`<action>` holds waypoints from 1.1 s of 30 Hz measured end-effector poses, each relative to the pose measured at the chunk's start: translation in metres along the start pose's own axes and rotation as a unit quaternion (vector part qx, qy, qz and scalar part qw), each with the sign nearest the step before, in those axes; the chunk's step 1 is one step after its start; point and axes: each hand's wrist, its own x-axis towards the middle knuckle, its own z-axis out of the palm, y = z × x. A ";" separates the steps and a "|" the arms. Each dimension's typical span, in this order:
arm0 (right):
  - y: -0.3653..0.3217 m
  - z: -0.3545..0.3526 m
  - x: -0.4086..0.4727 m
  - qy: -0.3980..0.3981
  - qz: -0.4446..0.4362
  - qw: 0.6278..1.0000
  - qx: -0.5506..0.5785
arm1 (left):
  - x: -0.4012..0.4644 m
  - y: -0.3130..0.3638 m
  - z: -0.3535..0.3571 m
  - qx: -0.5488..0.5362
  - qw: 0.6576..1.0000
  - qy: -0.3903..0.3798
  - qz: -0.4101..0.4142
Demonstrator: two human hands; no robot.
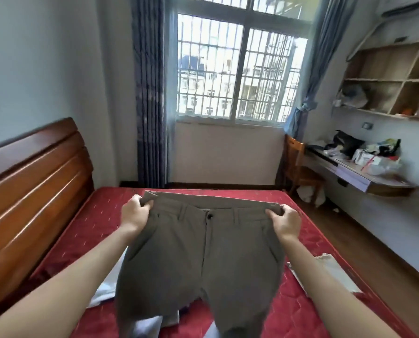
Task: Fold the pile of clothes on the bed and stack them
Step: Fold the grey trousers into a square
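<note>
While both arms reach forward over a red bed [308, 230], a person holds up a pair of grey-green trousers [201, 259] by the waistband, front side facing the camera, button at the centre. The left hand [135, 213] pinches the waistband's left corner, the right hand [285, 222] pinches its right corner, and the band is stretched flat between them, the legs hanging down out of view at the bottom edge. Pale clothes [106, 291] lie on the bed beneath, with a light garment [325, 272] to the right. To fold well, the likely next move is bringing the two corners together so one leg lies exactly on the other, seams matched, before laying the trousers flat on a bare part of the bed.
</note>
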 end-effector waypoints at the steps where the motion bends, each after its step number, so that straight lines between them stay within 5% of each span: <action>1: -0.006 0.001 -0.002 0.007 0.004 1.000 0.006 | -0.013 0.004 0.004 -0.004 1.000 0.014 -0.016; 6: -0.069 0.001 -0.052 0.033 -0.090 0.991 0.095 | -0.082 0.055 0.018 -0.083 0.995 0.049 0.011; 10: -0.099 0.013 -0.121 -0.078 -0.172 0.966 0.176 | -0.138 0.084 0.035 -0.156 0.986 0.025 0.050; 21: -0.098 0.026 -0.173 -0.210 -0.248 0.943 0.072 | -0.166 0.082 0.019 -0.298 0.953 -0.017 0.052; 29: -0.098 0.050 -0.166 -0.361 -0.196 0.889 0.201 | -0.122 0.033 -0.004 -0.165 0.980 0.026 0.113; 33: -0.095 0.051 -0.135 -0.285 -0.249 0.915 0.139 | -0.119 -0.011 -0.012 -0.068 0.980 0.027 0.187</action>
